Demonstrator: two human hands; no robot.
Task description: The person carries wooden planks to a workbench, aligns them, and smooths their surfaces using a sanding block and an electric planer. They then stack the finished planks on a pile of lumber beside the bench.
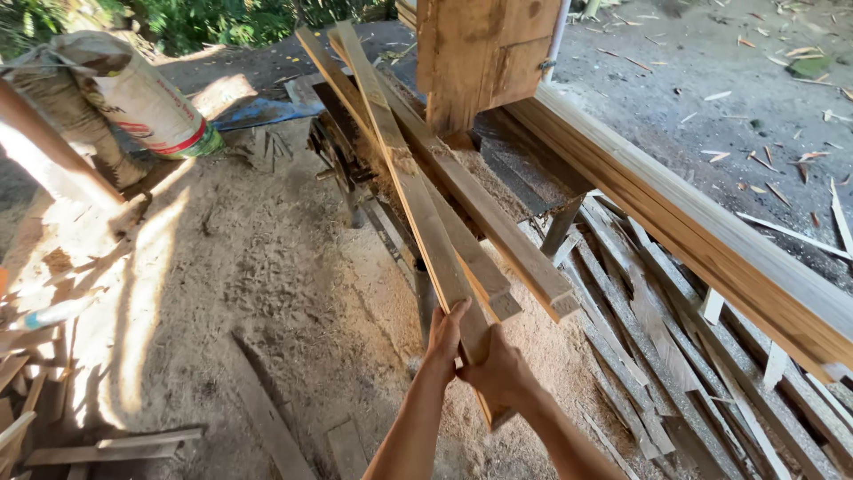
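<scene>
A long narrow wooden plank (404, 169) runs from the bottom middle up toward the top left, lying across a metal saw bench (351, 160). My left hand (442, 338) grips the plank's near end from the left side. My right hand (496, 369) grips the same end from the right, just below the left hand. Two more planks (498, 236) lie beside it on the bench, their near ends sticking out to the right.
A thick stack of long boards (693, 227) runs along the right. Grey slats (657, 356) lie heaped under it. Sawdust covers the ground (249, 267). A filled sack (147, 98) leans at the top left. An upright wooden box (480, 53) stands behind the bench.
</scene>
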